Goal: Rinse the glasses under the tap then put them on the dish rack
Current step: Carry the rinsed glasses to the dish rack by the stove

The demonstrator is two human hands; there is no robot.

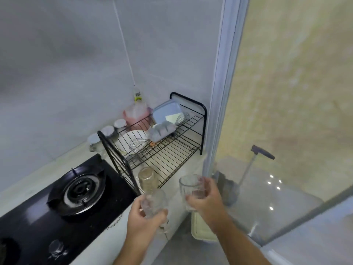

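Right hand (208,204) grips a clear (ribbed) glass (192,188).

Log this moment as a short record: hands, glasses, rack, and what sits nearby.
left hand: grips the left glass, in front of the rack
right hand: grips the right glass, roughly upright
dish rack: black wire, on the counter in the corner
upturned glass: upside down at the rack's near corner
whisk: under the rack's top shelf
burner: to the left of the rack
task state: one glass racked, two in hand
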